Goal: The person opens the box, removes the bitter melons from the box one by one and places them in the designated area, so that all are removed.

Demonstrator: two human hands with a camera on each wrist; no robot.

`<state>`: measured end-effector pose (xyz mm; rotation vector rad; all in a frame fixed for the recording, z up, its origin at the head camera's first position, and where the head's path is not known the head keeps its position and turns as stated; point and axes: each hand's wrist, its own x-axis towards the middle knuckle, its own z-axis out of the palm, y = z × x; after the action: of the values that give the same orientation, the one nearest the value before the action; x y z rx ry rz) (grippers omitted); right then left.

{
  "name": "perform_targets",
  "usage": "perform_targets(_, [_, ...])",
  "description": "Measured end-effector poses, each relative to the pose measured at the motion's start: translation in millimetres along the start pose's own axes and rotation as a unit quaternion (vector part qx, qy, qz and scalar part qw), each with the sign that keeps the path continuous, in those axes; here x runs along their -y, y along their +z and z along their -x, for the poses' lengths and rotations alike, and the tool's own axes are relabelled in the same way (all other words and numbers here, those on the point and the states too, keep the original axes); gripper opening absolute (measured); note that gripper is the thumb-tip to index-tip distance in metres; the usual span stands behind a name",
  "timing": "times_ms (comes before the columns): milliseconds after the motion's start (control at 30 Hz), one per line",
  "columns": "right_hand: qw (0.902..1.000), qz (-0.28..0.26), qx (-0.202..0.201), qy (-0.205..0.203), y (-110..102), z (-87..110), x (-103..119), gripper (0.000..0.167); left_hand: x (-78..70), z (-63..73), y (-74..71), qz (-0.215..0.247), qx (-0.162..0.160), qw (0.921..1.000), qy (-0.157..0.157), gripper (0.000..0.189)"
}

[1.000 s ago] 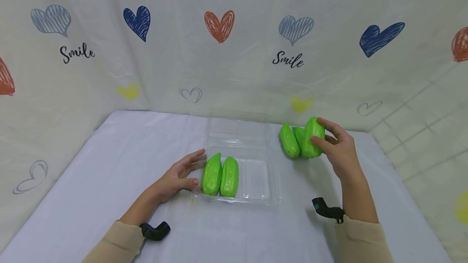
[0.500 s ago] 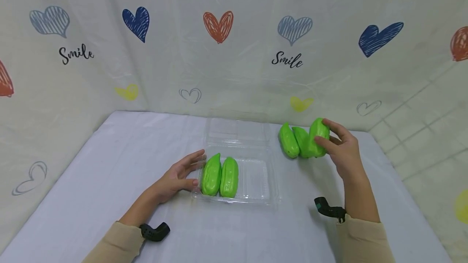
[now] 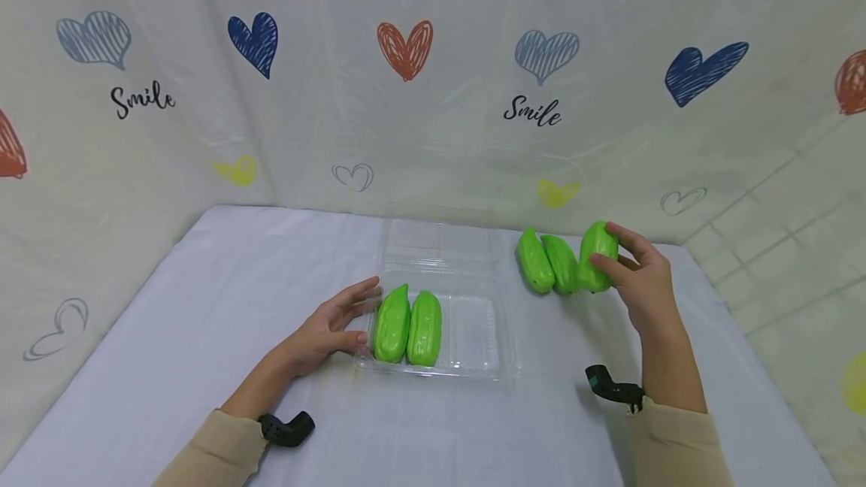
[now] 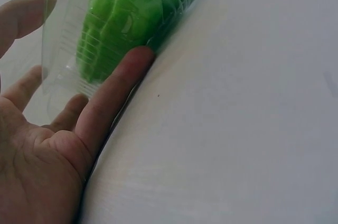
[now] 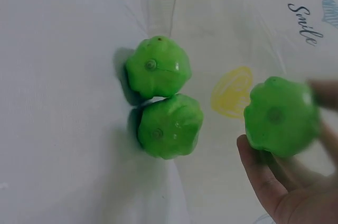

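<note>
In the head view my right hand (image 3: 646,280) holds a bright green, ridged gourd-like vegetable (image 3: 598,255) between thumb and fingers, raised off the table. Beside it on the table lie two similar green vegetables, one (image 3: 536,261) leftmost and another (image 3: 561,263) next to it. The right wrist view shows the held vegetable (image 5: 280,117) end-on, apart from both. My left hand (image 3: 331,325), fingers loosely spread, rests against the left side of an open clear plastic box (image 3: 471,333). Two more green vegetables, a pointed one (image 3: 392,324) and a blunter one (image 3: 425,329), lie side by side in the box's left part.
The box's clear lid (image 3: 440,244) lies folded back toward the wall. A white cloth (image 3: 433,434) covers the table. Behind it hangs a pale sheet (image 3: 460,149) printed with hearts. Each wrist carries a black camera, such as the left wrist camera (image 3: 287,429).
My right hand has moved a little to the right with the held vegetable, away from the two on the table, so a gap now shows. My left hand has stayed at the box.
</note>
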<state>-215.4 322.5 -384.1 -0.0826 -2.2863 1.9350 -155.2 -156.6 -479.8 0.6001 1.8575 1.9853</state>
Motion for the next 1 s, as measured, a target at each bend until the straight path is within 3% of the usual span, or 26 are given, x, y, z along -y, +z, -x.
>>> perform_targets(1000, [0.9918,0.119,-0.025,0.04,-7.8,-7.9,-21.2,0.064,1.6,-0.3,-0.8,0.0,0.002,1.0,0.007,0.088])
